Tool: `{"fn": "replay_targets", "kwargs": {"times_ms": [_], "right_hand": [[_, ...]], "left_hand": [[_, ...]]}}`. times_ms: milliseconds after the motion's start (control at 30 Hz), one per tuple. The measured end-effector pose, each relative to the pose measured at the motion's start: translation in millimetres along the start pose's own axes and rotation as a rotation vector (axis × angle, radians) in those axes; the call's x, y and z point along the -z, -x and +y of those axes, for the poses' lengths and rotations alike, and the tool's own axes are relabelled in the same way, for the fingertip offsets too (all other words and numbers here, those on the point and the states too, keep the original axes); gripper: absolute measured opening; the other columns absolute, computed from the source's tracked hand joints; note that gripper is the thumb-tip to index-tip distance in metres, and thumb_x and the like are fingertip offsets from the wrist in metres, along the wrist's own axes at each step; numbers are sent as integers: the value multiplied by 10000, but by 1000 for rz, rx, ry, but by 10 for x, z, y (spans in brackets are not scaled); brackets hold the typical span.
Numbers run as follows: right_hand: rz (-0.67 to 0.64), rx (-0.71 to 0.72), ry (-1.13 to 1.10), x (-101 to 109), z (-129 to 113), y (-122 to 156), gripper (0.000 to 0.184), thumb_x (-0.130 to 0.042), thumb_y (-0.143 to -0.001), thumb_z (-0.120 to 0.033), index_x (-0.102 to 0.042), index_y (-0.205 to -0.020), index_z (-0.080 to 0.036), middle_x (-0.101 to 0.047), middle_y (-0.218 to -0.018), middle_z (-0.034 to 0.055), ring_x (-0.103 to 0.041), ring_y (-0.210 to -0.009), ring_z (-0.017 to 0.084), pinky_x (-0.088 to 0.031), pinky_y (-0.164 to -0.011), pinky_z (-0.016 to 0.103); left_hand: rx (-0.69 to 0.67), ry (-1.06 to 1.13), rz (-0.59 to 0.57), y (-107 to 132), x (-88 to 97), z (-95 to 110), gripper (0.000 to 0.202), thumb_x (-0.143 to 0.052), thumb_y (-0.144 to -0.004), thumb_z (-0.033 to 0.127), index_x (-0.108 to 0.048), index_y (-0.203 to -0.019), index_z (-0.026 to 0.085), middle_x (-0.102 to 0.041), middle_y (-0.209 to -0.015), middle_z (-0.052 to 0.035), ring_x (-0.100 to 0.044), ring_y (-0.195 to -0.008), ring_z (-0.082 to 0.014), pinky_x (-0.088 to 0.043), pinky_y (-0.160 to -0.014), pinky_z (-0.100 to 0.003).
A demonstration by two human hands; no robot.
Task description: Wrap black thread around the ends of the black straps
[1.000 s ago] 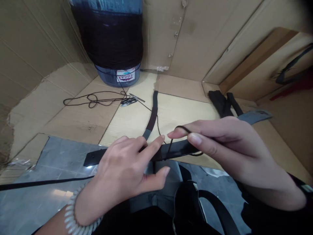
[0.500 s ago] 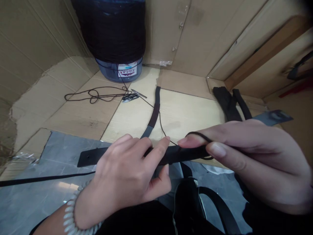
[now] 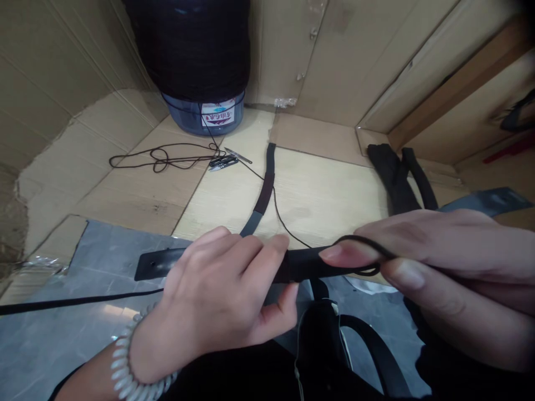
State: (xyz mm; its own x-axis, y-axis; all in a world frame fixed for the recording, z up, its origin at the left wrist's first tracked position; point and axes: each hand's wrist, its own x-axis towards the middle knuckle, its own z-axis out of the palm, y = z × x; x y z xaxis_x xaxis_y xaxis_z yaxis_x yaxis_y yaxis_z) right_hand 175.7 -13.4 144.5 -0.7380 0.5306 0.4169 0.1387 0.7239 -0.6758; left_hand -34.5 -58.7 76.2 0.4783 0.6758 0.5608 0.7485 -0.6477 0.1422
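My left hand [image 3: 221, 284], wearing a pale coiled band on its wrist, is closed around a flat dark strap [image 3: 307, 263]. The strap's left end has a small hole and sticks out past my knuckles. At the strap's right part, my right hand [image 3: 451, 273] pinches a thin dark cord [image 3: 355, 238] between thumb and fingers. That cord forms a loop round one of its fingertips. From the strap the cord runs back over the table to a second strap [image 3: 264, 195], which has a dark brown wrapped section. A grey strap end [image 3: 493, 201] shows beyond my right hand; whether it belongs to the held strap is unclear.
Small thread snips [image 3: 223, 162] lie beside a loose tangle of cord [image 3: 161, 159]. Behind them stands a clear bluish bottle [image 3: 192, 118] wound with dark cord. Dark straps [image 3: 393, 175] rest at the right. Cardboard walls [image 3: 343, 61] enclose the table.
My right hand has moved right, drawing the cord loop along with it. More of the held strap shows between my hands. My left hand stays nearly in place on the strap.
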Motion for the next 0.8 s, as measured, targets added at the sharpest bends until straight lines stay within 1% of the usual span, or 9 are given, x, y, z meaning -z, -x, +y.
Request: {"fn": "replay_targets", "kwargs": {"times_ms": [67, 133, 233, 300, 433, 567, 633, 700, 800], "right_hand": [[-7, 11, -15, 4, 2, 24, 252, -421, -961, -99, -593, -1144, -117, -711, -893, 41, -680, -861, 81, -517, -650, 113], [-7, 7, 9, 8, 5, 51, 231, -419, -966, -123, -616, -1082, -94, -708, -918, 51, -673, -855, 71, -519, -682, 101], [-6, 9, 55, 7, -7, 71, 256, -385, -987, -190, -629, -965, -115, -673, -727, 30, -659, -724, 75, -489, -552, 126], [-19, 1, 89, -1, -28, 73, 281, -365, -997, -231, -626, -957, -136, -608, -619, 5, -624, -638, 78, -456, -501, 158], [-71, 49, 96, -26, -77, 68, 246, -393, -994, -247, -622, -1043, -174, -596, -658, -21, -565, -602, 55, -443, -549, 167], [3, -94, 95, -34, -109, 51, 277, -388, -997, -269, -634, -920, -165, -536, -572, -26, -496, -517, 44, -421, -512, 157], [7, -7, 194, -21, -110, 61, 306, -371, -1003, -297, -645, -917, -191, -486, -537, -32, -482, -487, 48, -412, -479, 154], [19, 97, 396, -6, -109, 103, 354, -354, -1003, -354, -664, -893, -222, -490, -556, -17, -527, -508, 65, -426, -469, 172], [39, 115, 605, -2, -105, 201, 450, -340, -990, -454, -686, -795, -242, -510, -580, 8, -568, -522, 84, -441, -460, 197]], "left_hand": [[0, 19, 9, 1, 6, -3, 420, -620, -750, 336, -581, -1085, 85, -654, -754, -64, -547, -590, -195, -411, -538, -351], [2, 33, 9, -2, 16, -2, 424, -617, -754, 339, -579, -1090, 84, -660, -762, -73, -562, -596, -199, -405, -536, -352], [5, 28, -4, -10, 33, 6, 443, -607, -760, 344, -574, -1118, 85, -655, -743, -67, -567, -589, -196, -395, -539, -354], [7, 42, -7, -16, 41, 17, 452, -598, -760, 330, -566, -1137, 82, -651, -735, -62, -564, -582, -191, -390, -540, -354], [22, 86, -13, -27, 48, 37, 424, -582, -750, 287, -565, -1122, 85, -655, -754, -69, -574, -596, -197, -400, -537, -361], [35, 104, -5, -37, 58, 48, 375, -573, -767, 281, -574, -1093, 96, -662, -768, -66, -590, -609, -196, -437, -533, -361], [25, 92, 21, -41, 62, 48, 332, -577, -789, 283, -581, -1065, 98, -672, -776, -61, -604, -612, -189, -459, -522, -350], [7, 63, 45, -43, 62, 47, 312, -594, -804, 289, -585, -1049, 96, -681, -784, -57, -617, -617, -184, -483, -515, -342], [-4, 30, 56, -45, 53, 45, 303, -598, -817, 289, -584, -1051, 97, -687, -764, -44, -619, -600, -172, -512, -515, -340]]}}
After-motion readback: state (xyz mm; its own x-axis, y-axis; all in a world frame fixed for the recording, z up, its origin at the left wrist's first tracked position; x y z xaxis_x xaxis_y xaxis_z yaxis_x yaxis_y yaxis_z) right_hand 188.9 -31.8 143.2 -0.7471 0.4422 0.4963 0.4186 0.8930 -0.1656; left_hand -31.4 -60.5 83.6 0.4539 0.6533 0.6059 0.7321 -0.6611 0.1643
